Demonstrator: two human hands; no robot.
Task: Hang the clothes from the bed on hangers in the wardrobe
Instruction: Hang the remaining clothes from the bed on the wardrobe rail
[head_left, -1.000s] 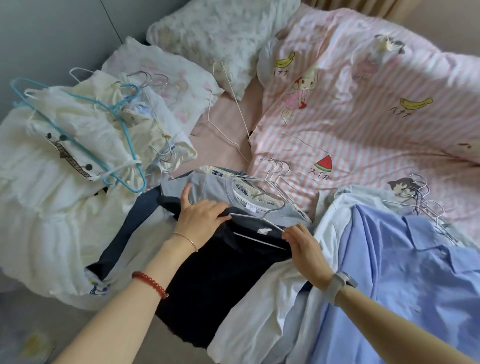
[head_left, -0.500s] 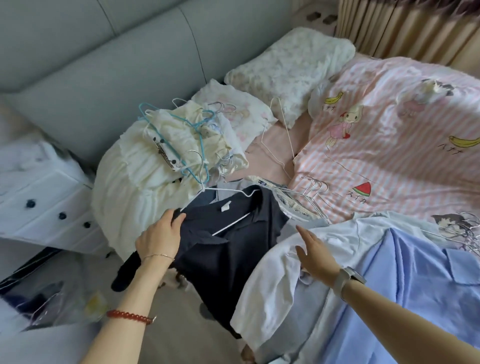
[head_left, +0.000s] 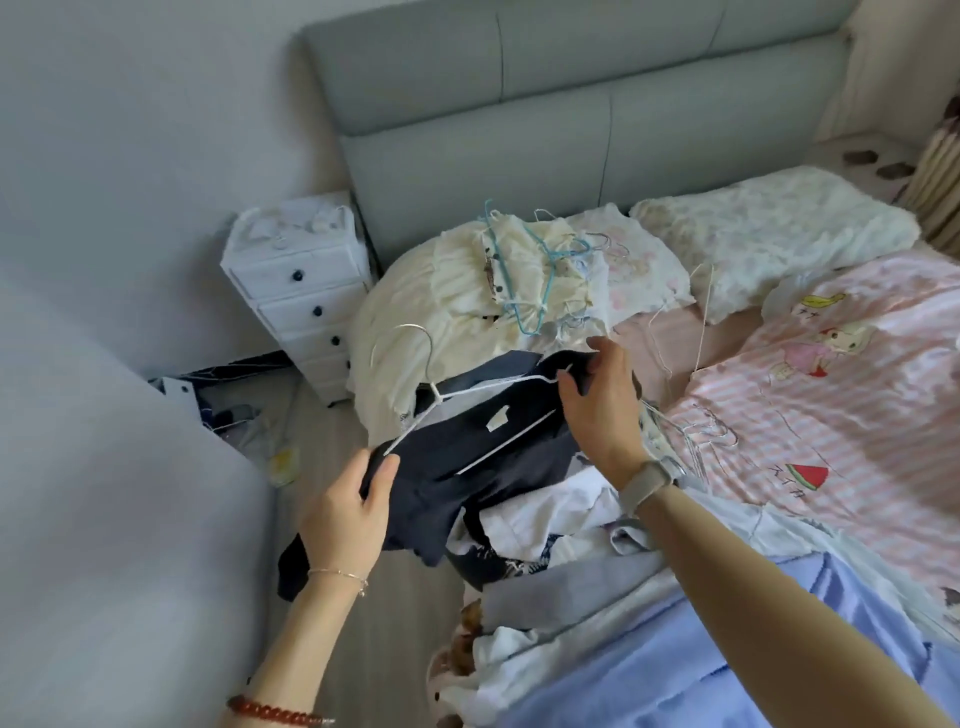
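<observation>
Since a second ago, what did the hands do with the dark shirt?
The dark shirt on its white hanger has come up off the pile. The right hand, resting flat on the white clothes half a second ago, now grips the shirt's far shoulder; the left hand keeps hold of the near one. The cream pile and blue shirt stayed put.

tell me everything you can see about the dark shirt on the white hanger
The dark shirt is navy or black soft fabric with a small white label inside its neck. It hangs on a thin white hanger whose hook points up and left. It is lifted off the bed, tilted, its lower part drooping over the clothes pile. The left hand grips one shoulder end, and the right hand pinches the other.
</observation>
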